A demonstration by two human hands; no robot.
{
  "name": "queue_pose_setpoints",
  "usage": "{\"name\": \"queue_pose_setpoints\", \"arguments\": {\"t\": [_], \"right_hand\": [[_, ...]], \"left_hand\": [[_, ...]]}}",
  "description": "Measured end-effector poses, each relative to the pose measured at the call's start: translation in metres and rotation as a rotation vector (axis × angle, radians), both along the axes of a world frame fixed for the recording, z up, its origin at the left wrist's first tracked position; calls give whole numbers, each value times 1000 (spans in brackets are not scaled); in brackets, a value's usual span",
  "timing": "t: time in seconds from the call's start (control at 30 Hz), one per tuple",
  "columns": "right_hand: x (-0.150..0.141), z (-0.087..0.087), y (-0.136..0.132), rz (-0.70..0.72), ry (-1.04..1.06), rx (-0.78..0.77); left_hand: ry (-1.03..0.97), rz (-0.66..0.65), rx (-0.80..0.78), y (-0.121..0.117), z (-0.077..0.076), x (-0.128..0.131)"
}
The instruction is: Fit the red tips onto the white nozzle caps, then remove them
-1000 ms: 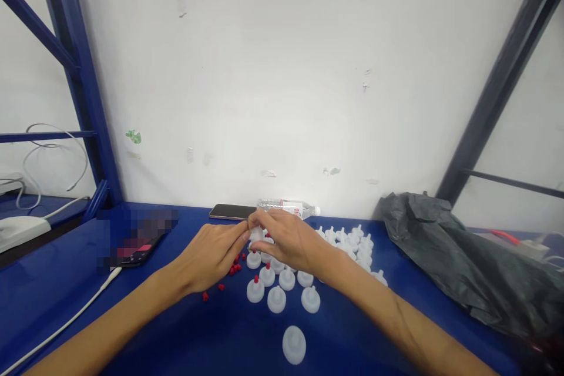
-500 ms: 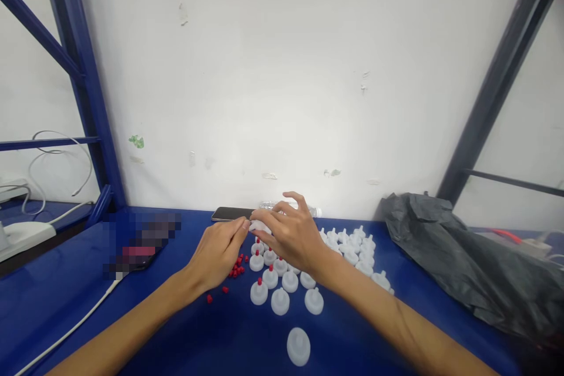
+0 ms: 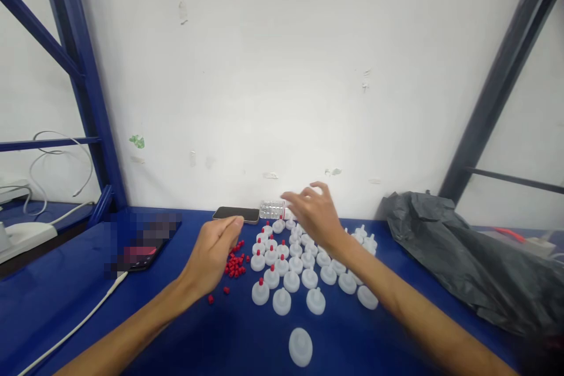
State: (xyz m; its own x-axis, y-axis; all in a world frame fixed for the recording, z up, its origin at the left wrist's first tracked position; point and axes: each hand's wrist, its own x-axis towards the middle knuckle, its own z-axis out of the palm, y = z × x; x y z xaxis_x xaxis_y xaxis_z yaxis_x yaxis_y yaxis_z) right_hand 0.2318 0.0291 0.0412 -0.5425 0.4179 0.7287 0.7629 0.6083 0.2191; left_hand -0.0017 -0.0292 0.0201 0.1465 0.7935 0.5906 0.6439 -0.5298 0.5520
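My left hand (image 3: pixel 214 251) hovers over the left side of the small red caps (image 3: pixel 235 264), its fingers pressed together. Whatever may be between them is hidden. Held above the far rows of white nozzle lids (image 3: pixel 309 278), my right hand (image 3: pixel 314 214) has its fingers apart and is slightly blurred. I see nothing between them. Each lid is a round white disc with a short spout. In the left rows, several lids carry a red cap on the spout, such as the capped lid (image 3: pixel 260 292) at the front.
A dark phone (image 3: pixel 237 215) and a clear plastic bottle (image 3: pixel 272 210) lie by the wall. Another phone (image 3: pixel 143 251), plugged into a white cable (image 3: pixel 73 324), rests at left. A grey plastic bag (image 3: pixel 467 258) covers the right side. One lone lid (image 3: pixel 301 347) sits near the front.
My right hand has moved right and up, away from my left hand, and the white piece between them has left the fingers. My left hand has drawn slightly left.
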Motion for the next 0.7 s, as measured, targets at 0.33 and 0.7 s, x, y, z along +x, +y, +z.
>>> {"name": "queue_pose_setpoints", "arguments": {"t": [0.33, 0.7], "right_hand": [[-2, -23, 14, 1, -20, -366], [12, -13, 17, 118, -40, -605]], "left_hand": [[729, 66, -115, 29, -11, -37], [804, 35, -98, 28, -12, -38]]}}
